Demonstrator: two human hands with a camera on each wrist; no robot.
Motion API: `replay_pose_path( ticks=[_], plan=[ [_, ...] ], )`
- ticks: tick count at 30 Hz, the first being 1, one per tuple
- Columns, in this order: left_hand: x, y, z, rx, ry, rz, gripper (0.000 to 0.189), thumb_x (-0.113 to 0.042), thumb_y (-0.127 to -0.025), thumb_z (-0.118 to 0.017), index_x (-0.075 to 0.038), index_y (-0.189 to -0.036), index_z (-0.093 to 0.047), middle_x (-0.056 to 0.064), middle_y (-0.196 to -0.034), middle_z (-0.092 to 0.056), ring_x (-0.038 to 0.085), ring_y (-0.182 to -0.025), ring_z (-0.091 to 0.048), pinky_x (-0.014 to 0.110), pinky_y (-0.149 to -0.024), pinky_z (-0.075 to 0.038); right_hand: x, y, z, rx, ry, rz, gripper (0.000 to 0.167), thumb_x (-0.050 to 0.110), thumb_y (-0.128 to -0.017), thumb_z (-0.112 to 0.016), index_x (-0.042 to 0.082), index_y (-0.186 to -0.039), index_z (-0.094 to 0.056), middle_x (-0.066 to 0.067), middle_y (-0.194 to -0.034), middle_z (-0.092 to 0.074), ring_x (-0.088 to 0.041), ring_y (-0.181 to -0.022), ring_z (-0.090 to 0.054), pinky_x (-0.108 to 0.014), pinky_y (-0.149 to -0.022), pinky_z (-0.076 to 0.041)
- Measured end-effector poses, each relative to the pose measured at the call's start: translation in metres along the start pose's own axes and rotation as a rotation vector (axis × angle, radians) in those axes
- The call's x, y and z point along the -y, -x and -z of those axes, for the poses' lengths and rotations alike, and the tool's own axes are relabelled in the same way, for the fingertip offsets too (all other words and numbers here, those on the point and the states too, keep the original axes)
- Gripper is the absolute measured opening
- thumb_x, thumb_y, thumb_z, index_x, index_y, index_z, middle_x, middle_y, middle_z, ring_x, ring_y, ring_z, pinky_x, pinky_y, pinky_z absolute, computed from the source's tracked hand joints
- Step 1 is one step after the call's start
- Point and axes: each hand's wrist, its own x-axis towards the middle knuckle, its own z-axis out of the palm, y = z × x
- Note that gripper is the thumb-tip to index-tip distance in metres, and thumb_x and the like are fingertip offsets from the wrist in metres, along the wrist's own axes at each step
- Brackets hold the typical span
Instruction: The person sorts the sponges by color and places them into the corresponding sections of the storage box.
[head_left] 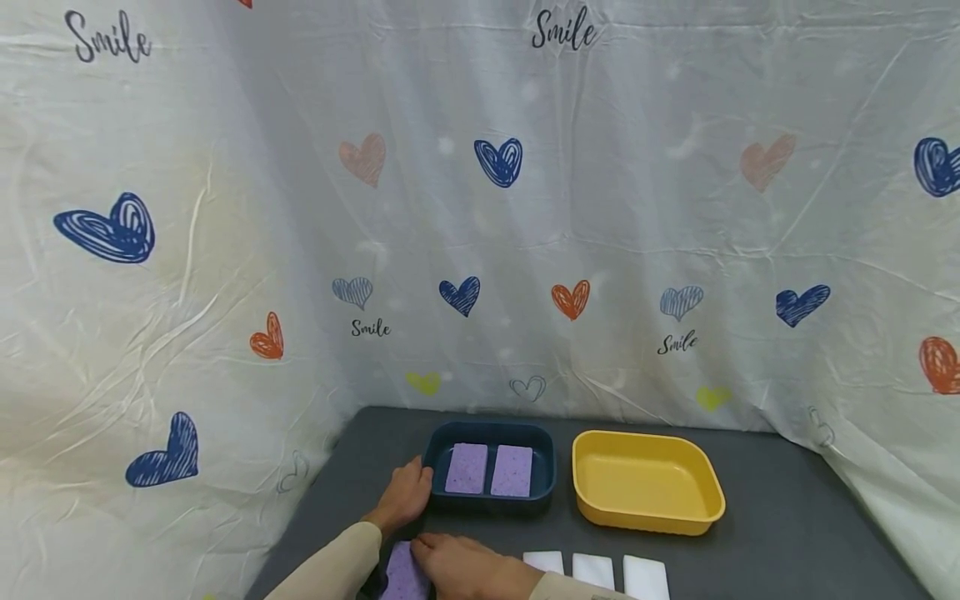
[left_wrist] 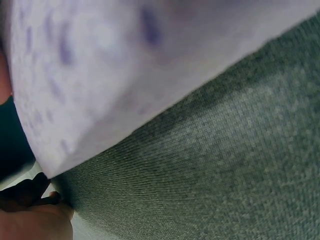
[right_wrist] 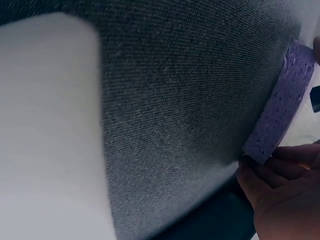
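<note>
Beside the dark blue container (head_left: 491, 505), my left hand (head_left: 405, 493) grips its left side. Two purple sponges (head_left: 467, 468) lie flat inside, side by side. Below this container, my right hand (head_left: 467, 567) holds a third purple sponge (head_left: 405, 575) just above or on the table, partly under my left wrist. In the right wrist view, the curled fingers (right_wrist: 285, 172) meet one end of the speckled purple sponge (right_wrist: 282, 102). The same purple sponge (left_wrist: 75, 75) fills the top of the left wrist view, where my left hand (left_wrist: 37, 217) shows at the lower left.
A yellow container (head_left: 648, 475) stands right of the dark blue one. Three white blocks (head_left: 592, 570) lie in a row at the front, right of my right hand. The dark grey table (head_left: 787, 517) ends against a white curtain (head_left: 637, 217) with printed hearts.
</note>
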Motion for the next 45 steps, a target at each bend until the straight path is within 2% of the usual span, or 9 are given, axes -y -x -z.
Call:
replay_pose_path(
  ticks=[7,11,16,22,25,33,38,40,45],
  plan=[
    [0.001,0.0,0.0,0.006,0.005,0.004,0.03,-0.015,-0.112,-0.046,0.002,-0.126,-0.066,0.022,-0.126,-0.074,0.042,-0.121,-0.071,0.064,-0.104,-0.055,0.0,-0.002,0.001,0.057,-0.076,-0.048,0.069,0.047,-0.101,-0.079,0.015,-0.158,-0.055,0.005,-0.156,-0.061,-0.004,-0.131,-0.063,-0.026,-0.11,-0.055],
    [0.0,0.001,0.001,0.012,0.01,0.009,0.028,-0.015,-0.112,-0.046,0.002,-0.123,-0.065,0.022,-0.122,-0.074,0.039,-0.117,-0.071,0.063,-0.101,-0.056,0.001,-0.002,0.003,0.051,-0.084,-0.039,0.068,0.047,-0.101,-0.079,0.015,-0.157,-0.056,0.005,-0.155,-0.062,-0.003,-0.129,-0.064,-0.025,-0.11,-0.055],
    [-0.002,0.003,0.001,0.013,0.018,0.009,0.027,-0.014,-0.112,-0.046,0.003,-0.122,-0.065,0.021,-0.121,-0.073,0.038,-0.114,-0.071,0.063,-0.099,-0.056,-0.001,-0.001,0.004,0.058,-0.103,-0.048,0.071,0.049,-0.1,-0.08,0.016,-0.158,-0.056,0.005,-0.156,-0.061,-0.004,-0.131,-0.063,-0.027,-0.112,-0.055],
    [-0.001,0.003,0.001,0.007,0.012,0.009,0.026,-0.014,-0.112,-0.046,0.001,-0.12,-0.065,0.022,-0.121,-0.074,0.041,-0.116,-0.071,0.063,-0.1,-0.056,-0.005,0.003,0.003,0.035,-0.062,-0.032,0.074,0.049,-0.096,-0.084,0.015,-0.156,-0.057,0.003,-0.155,-0.063,-0.005,-0.131,-0.063,-0.026,-0.111,-0.054],
    [-0.001,0.003,0.0,0.007,0.011,0.006,0.026,-0.014,-0.112,-0.046,0.002,-0.12,-0.065,0.023,-0.122,-0.074,0.042,-0.117,-0.071,0.063,-0.1,-0.056,-0.008,0.007,0.005,0.049,-0.098,-0.056,0.081,0.054,-0.093,-0.085,0.018,-0.159,-0.055,0.006,-0.157,-0.06,-0.004,-0.133,-0.062,-0.028,-0.113,-0.054],
    [-0.002,0.001,0.001,0.005,-0.004,-0.001,0.027,-0.014,-0.112,-0.045,0.002,-0.119,-0.065,0.023,-0.122,-0.074,0.041,-0.117,-0.071,0.062,-0.1,-0.056,-0.016,0.021,0.01,-0.075,0.063,0.062,0.084,0.063,-0.086,-0.087,0.012,-0.148,-0.061,0.002,-0.143,-0.067,-0.001,-0.121,-0.064,-0.018,-0.101,-0.055],
    [-0.002,0.001,0.002,0.008,0.007,0.003,0.026,-0.015,-0.112,-0.046,0.001,-0.118,-0.066,0.021,-0.119,-0.074,0.038,-0.115,-0.071,0.061,-0.098,-0.056,-0.021,0.029,0.016,-0.038,0.034,0.059,0.091,0.067,-0.087,-0.084,0.011,-0.154,-0.057,0.0,-0.152,-0.063,-0.004,-0.13,-0.062,-0.021,-0.108,-0.054],
    [0.002,-0.001,0.0,0.009,0.019,-0.001,0.027,-0.015,-0.112,-0.045,0.001,-0.118,-0.066,0.022,-0.118,-0.073,0.039,-0.113,-0.07,0.062,-0.097,-0.055,-0.023,0.032,0.018,-0.022,0.024,0.058,0.092,0.067,-0.088,-0.083,0.011,-0.156,-0.056,0.0,-0.155,-0.062,-0.005,-0.134,-0.061,-0.022,-0.111,-0.053],
    [0.031,-0.016,-0.018,-0.03,-0.02,-0.05,0.037,-0.022,-0.111,-0.042,0.005,-0.119,-0.066,0.028,-0.121,-0.074,0.051,-0.117,-0.068,0.065,-0.099,-0.055,-0.028,0.038,0.021,-0.032,0.061,0.09,0.093,0.069,-0.09,-0.079,0.009,-0.157,-0.055,-0.002,-0.155,-0.062,-0.006,-0.137,-0.06,-0.022,-0.113,-0.051]
  ],
)
